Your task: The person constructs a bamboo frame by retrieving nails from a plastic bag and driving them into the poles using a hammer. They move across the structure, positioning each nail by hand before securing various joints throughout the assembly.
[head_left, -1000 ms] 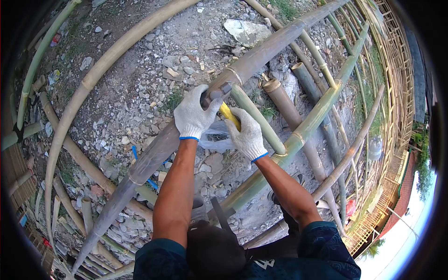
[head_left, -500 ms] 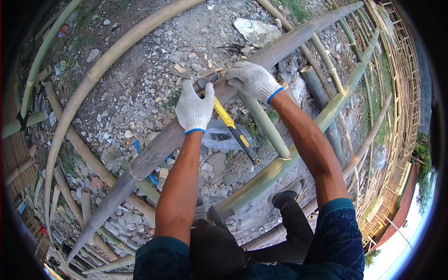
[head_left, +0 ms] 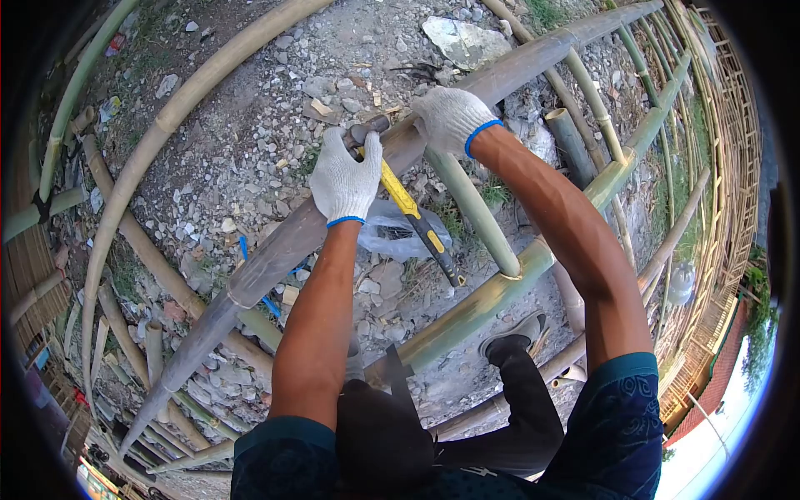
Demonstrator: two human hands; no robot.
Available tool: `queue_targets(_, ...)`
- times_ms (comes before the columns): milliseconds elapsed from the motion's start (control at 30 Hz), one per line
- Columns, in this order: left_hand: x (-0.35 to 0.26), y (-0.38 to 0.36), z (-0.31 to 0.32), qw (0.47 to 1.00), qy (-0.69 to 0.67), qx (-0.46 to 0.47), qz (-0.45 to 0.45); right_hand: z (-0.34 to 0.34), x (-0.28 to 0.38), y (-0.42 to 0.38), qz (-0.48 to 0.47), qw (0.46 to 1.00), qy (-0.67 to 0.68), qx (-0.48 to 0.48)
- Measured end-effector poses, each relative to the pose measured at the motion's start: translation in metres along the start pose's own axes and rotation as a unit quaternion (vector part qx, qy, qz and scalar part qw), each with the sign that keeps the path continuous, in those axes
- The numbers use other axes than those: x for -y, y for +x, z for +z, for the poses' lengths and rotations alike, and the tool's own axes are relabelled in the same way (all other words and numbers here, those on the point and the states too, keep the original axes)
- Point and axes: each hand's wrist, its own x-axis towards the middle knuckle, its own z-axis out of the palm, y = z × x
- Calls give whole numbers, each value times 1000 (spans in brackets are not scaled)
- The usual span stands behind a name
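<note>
My left hand point(head_left: 343, 179), in a white knit glove with a blue cuff, is closed around a hammer point(head_left: 400, 196) just below its dark metal head. The hammer's yellow and black handle slants down to the right. Beneath it runs a thick grey-brown bamboo pole point(head_left: 275, 254), which crosses the view diagonally. My right hand point(head_left: 454, 122), gloved alike, is wrapped over the same pole farther up; its fingertips are mostly hidden. Close below that hand, a green bamboo crosspiece point(head_left: 475, 212) joins the pole to a lower green bamboo pole point(head_left: 467, 312).
Stony ground point(head_left: 233, 142) with a clear plastic bag point(head_left: 387, 233) lies under the frame. A curved bamboo pole point(head_left: 167, 117) arches on the left. A cut bamboo piece point(head_left: 569, 142) stands at the right, and a flat stone slab point(head_left: 467, 42) lies beyond the pole.
My right hand has shifted slightly up, its fingers now less visible, and the right forearm and elbow have swung a little outward. The left hand keeps the hammer in nearly the same place.
</note>
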Motion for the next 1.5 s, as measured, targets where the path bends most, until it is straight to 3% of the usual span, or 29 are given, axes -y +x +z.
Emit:
queue_targets(67, 3, 0, 5, 1000, 3, -9, 5, -17, 8, 5, 43, 995, -10, 85)
queue_targets(167, -2, -2, 0, 1000, 14, -6, 0, -9, 9, 25, 42, 989, -51, 132)
queue_targets(300, 0, 1, 3, 1000, 28, -10, -1, -19, 15, 34, -16, 981, -92, 171)
queue_targets(733, -3, -1, 0, 999, 44, -9, -1, 13, -25, 4, -134, 987, 48, -77)
queue_targets(833, -5, -1, -2, 999, 47, -10, -2, 15, -22, -4, -108, 989, 52, -84)
queue_targets(933, -6, -2, -2, 999, 43, -8, -6, 18, -14, -21, -78, 975, 113, -177)
queue_targets(1033, -6, -3, -2, 998, 46, -33, 20, 19, -15, -26, -68, 974, 158, -151)
queue_targets(1233, -6, -4, 0, 999, 30, -12, 1, 34, 3, -20, 106, 969, 175, -139)
queue_targets(1500, -4, -3, 3, 998, 54, -21, -3, 65, 12, -26, 78, 923, 214, -309)
